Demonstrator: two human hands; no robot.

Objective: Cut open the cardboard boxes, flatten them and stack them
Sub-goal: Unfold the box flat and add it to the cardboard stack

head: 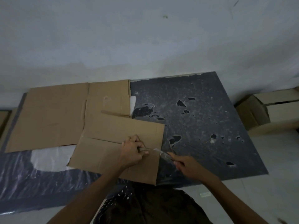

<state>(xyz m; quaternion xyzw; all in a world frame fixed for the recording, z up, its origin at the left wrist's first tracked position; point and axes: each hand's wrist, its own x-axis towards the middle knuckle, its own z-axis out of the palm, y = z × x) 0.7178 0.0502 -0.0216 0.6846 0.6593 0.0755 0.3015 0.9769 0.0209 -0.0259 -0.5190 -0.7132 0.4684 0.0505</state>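
Work area: dark speckled floor mat (210, 126), laid against the wall.

Stack pos.: large flat brown cardboard sheet (53, 117), far-left on the mat, fully opened out. A white plastic sheet (51, 157) shows at its near edge.

Workpiece: smaller flattened brown cardboard box (123, 128), lying flat just in front of the person, its far edge overlapping the large sheet.

Pending: one brown cardboard box still in box form (275, 113), on the floor well to the right, off the mat.

L hand (133, 151): fingers curled, set down on the workpiece at the centre crease. It appears to pinch the cardboard edge there. What exactly sits under the fingers: cannot tell.

R hand (189, 167): closed round the handle of a slim utility knife (165, 155), blade tip at the crease line, just beside the L thumb.

Step in hand (est.): cutting along the crease, approx. mid-task.

Next move req.: draw the blade along the crease, away from the L fingers. Hold the panel down firmly. Clearance to the thumb is small, so slip risk is high.
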